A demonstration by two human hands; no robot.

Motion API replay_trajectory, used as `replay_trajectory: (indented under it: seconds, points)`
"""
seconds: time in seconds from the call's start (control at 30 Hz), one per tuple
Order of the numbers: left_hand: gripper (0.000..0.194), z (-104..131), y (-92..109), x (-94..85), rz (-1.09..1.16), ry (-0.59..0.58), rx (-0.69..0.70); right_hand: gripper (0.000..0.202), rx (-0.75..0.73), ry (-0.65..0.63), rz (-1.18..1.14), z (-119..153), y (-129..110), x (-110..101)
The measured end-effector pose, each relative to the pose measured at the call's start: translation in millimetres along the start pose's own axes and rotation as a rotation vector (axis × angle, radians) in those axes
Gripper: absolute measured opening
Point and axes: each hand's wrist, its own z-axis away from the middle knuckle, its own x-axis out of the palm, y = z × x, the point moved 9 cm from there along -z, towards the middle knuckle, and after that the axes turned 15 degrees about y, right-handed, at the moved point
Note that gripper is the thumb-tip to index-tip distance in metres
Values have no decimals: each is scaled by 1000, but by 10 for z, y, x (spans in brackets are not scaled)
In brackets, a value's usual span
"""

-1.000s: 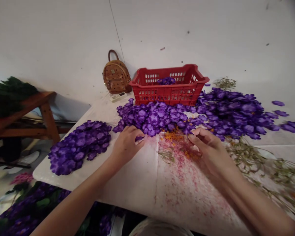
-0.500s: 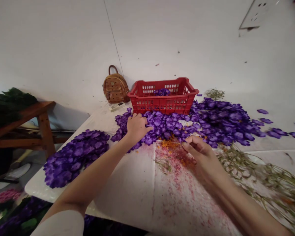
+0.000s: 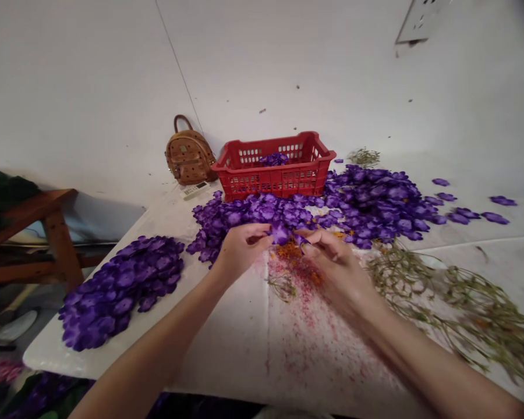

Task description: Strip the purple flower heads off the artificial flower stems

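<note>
Between my hands is a purple artificial flower petal piece (image 3: 281,234). My left hand (image 3: 243,247) pinches its left side between thumb and finger. My right hand (image 3: 332,256) is closed at its right side, its fingertips on a small bit of purple petal; exactly how they grip it is hard to see. Just beyond both hands spreads a heap of loose purple petals (image 3: 253,212), joined to a larger pile (image 3: 379,201) on the right. Orange flower bits (image 3: 290,254) lie on the white table below my fingers, near a small green stem sprig (image 3: 282,287).
A red plastic crate (image 3: 273,180) holding some purple petals stands against the wall, with a brown backpack (image 3: 190,154) to its left. A petal pile (image 3: 124,288) lies at the table's left, and green stems (image 3: 454,302) at the right. A wooden stand (image 3: 61,244) is beyond the left edge.
My left hand has come from the petal heap toward my right hand and now holds a purple petal piece. My right hand has moved slightly left in view. The whole view has shifted a little.
</note>
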Motion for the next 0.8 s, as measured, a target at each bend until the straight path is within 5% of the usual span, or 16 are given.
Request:
replay_trajectory:
  seconds: [0.23, 0.47, 0.8]
  points:
    - [39, 263, -31, 328, 181, -174, -180, 21, 1, -22, 104, -11, 148, 61]
    - [17, 237, -103, 263, 231, -60, -232, 18, -114, -30, 240, -44, 112, 24]
    - [15, 339, -128, 371, 337, -97, -311, 18, -182, 36, 356, -28, 55, -23]
